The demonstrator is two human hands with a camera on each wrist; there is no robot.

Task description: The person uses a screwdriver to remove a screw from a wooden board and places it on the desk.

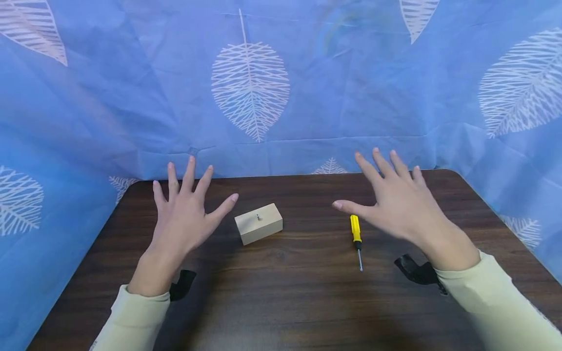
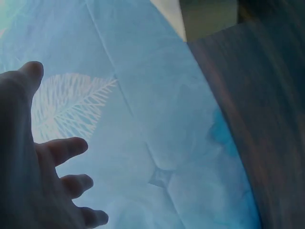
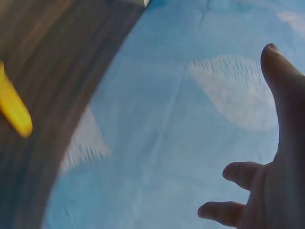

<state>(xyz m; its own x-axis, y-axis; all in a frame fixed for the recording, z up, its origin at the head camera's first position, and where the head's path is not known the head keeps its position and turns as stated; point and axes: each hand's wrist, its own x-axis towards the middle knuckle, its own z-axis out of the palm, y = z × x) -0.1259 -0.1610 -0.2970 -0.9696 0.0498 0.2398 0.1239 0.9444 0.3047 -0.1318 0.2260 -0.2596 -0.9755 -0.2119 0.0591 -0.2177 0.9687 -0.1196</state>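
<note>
A pale wooden block point(image 1: 260, 225) lies on the dark table, slightly left of the middle, with a small metal screw point(image 1: 258, 217) standing up from its top. To its right is a screwdriver point(image 1: 356, 239) with a yellow handle, its tip toward the near edge. My left hand point(image 1: 181, 222) hovers over the table left of the block, fingers spread and holding nothing. My right hand point(image 1: 401, 207) is likewise spread in the air, its thumb above the screwdriver's handle end. In the right wrist view the yellow handle point(image 3: 14, 107) shows at the left edge.
The dark wood-grain table point(image 1: 281, 302) has rounded far corners. Behind it and at both sides hangs a blue cloth point(image 1: 316, 97) with white leaf prints. A black strap point(image 1: 414, 269) sits at the right wrist and another black strap point(image 1: 182, 285) at the left.
</note>
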